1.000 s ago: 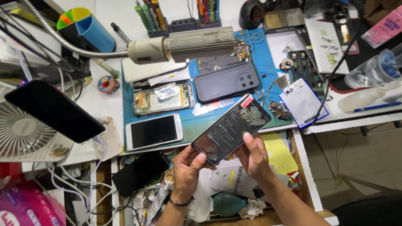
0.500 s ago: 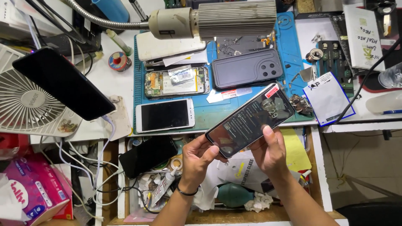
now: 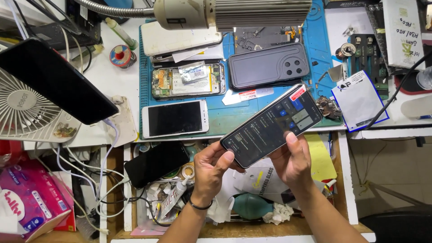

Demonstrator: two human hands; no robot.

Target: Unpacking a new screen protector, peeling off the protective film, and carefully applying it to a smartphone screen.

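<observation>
Black glass fronts the smartphone (image 3: 273, 126), its lit screen showing grey and blue tiles, a red sticker at its far right corner. It is held tilted above the open drawer (image 3: 346, 180), at the near edge of the blue work mat (image 3: 225, 117). The left hand (image 3: 211, 168) grasps its near-left end; the right hand (image 3: 292, 159) supports the underside, thumb on the screen. The sticker's detail is too small to make out. A white phone (image 3: 175, 118) lies left on the mat.

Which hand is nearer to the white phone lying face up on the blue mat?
Left. The left hand sits just below and right of the white phone; the right hand is farther right, under the held phone.
</observation>
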